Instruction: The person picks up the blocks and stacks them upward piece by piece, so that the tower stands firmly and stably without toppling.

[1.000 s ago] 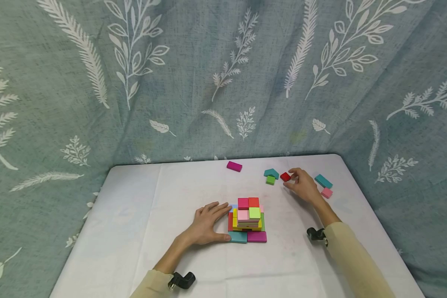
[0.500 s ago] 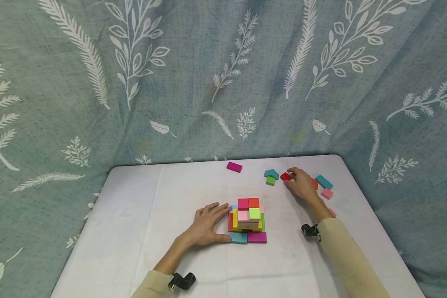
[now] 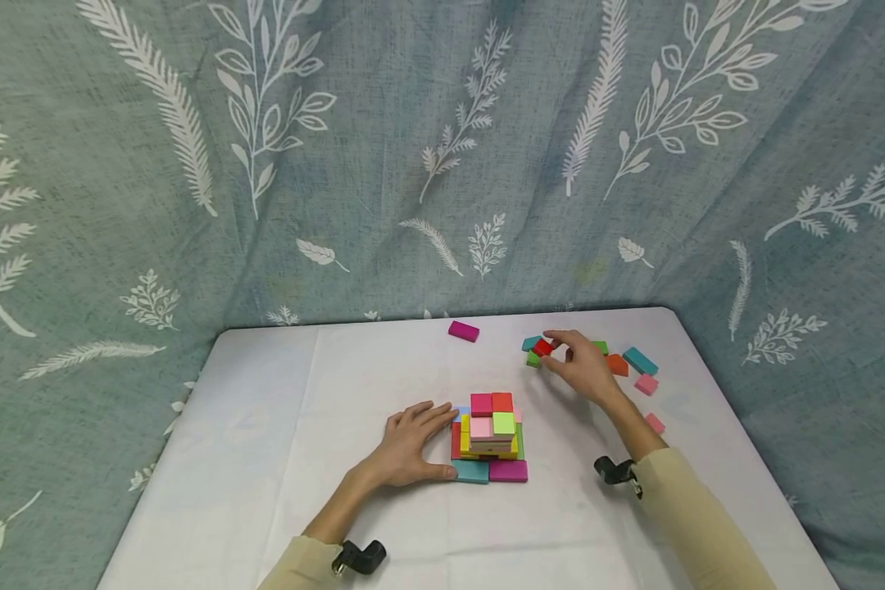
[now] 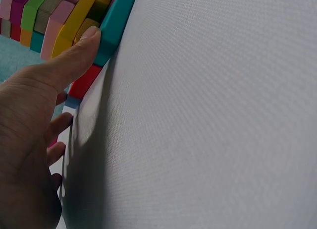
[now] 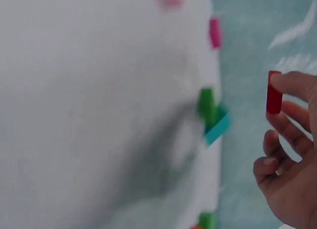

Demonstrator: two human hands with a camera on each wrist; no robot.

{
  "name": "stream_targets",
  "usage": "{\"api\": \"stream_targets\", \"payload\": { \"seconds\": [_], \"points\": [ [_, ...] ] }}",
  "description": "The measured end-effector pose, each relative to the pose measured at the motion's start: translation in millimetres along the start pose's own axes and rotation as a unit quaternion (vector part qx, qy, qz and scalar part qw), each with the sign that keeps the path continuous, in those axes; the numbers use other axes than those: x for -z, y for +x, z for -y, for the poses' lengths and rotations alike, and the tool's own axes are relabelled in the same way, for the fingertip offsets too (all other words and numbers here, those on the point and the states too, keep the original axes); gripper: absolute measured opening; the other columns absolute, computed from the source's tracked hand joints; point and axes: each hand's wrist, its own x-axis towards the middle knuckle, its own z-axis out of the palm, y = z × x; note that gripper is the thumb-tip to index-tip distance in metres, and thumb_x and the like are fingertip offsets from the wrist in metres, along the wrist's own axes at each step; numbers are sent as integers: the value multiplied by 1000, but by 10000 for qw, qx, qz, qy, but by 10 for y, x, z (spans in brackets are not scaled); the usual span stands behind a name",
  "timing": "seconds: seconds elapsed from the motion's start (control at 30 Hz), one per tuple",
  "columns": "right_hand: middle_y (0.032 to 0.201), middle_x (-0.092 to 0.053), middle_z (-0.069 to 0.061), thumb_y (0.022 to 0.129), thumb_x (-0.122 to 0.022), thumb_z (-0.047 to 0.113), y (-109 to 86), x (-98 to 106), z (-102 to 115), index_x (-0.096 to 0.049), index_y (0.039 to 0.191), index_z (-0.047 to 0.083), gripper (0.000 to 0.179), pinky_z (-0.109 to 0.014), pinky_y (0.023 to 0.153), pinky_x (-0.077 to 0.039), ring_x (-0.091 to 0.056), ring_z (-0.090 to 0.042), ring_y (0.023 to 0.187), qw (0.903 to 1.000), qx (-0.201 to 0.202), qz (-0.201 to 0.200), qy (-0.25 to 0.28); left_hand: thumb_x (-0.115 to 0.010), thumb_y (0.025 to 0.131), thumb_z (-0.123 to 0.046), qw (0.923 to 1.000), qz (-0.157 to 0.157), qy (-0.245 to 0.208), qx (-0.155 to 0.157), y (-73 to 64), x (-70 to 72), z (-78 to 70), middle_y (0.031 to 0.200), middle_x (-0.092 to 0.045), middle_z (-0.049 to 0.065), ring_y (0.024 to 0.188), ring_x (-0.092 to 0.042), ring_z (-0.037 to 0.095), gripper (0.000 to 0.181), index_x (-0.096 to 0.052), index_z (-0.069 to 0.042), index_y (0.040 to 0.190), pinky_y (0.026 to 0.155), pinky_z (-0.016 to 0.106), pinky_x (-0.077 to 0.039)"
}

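- The red block (image 3: 542, 348) has just come off the worktop (image 3: 376, 369); 0.5 s ago it lay there, and now it is up and further left, blocking part of my view of the teal wedge (image 3: 530, 343) and the green block (image 3: 533, 359).
- It's in the right hand (image 3: 584, 369), whose grip is narrow: thumb and finger pinch the block. The right wrist view shows it upright, apart from that wedge and green block.
- With that hand shifted, a second green block (image 3: 601, 347) has come into sight, and more of the orange block (image 3: 617, 365) shows.
- The left hand (image 3: 410, 447) hasn't moved. Its grip is wide, fingers spread beside the stack (image 3: 491, 424), thumb at the teal slab (image 3: 471, 471) of the base; it is curled round nothing.
- The stack looks just as it did, so the steadying hand has disturbed nothing, as far as I can judge.
- To my eye, then, picking up this block is done, but placing it isn't: it hangs in the air, apart from the stack.
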Motion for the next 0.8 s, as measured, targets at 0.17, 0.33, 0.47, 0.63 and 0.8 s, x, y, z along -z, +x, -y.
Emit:
{"api": "stream_targets", "payload": {
  "seconds": [0.17,0.33,0.47,0.63,0.8],
  "points": [
    [114,-61,1,91,-75,28,-154,55,394,-64,136,19,47,-33,63,-42,-49,-22,91,9970,612,230,421,-69,76,-74,10000,-26,-45,-34,-1,11,-2,163,-32,-8,151,-21,25,99,-33,-34,158,112,58,-19],
    [117,-60,9,91,-75,29,-341,84,716,-66,130,28,39,-37,76,-46,-50,-23,100,9861,1278,734,764,-70,76,-73,9999,-33,-62,-71,-2,15,-7,163,-32,-8,151,-21,25,98,-33,-32,158,111,58,-19],
    [119,-59,11,89,-77,27,-481,59,894,-67,127,30,39,-44,88,-49,-51,-16,110,9760,1713,1057,827,-70,77,-73,9999,-46,-58,-81,-2,15,-10,163,-32,-7,151,-21,26,98,-34,-32,158,110,58,-20],
    [118,-60,14,85,-79,24,-597,0,1018,-69,125,29,42,-47,96,-48,-51,-11,116,9654,2170,1276,684,-71,77,-72,9999,-58,-47,-97,-1,20,-15,163,-33,-6,151,-22,27,98,-34,-31,158,110,58,-20],
    [118,-59,14,86,-77,20,-647,-53,1043,-68,129,25,44,-44,96,-47,-49,-10,115,9554,2479,1465,660,-71,77,-72,9998,-102,-27,-147,-5,33,-20,162,-34,-5,150,-23,29,97,-36,-30,157,109,59,-22]
  ]
}}
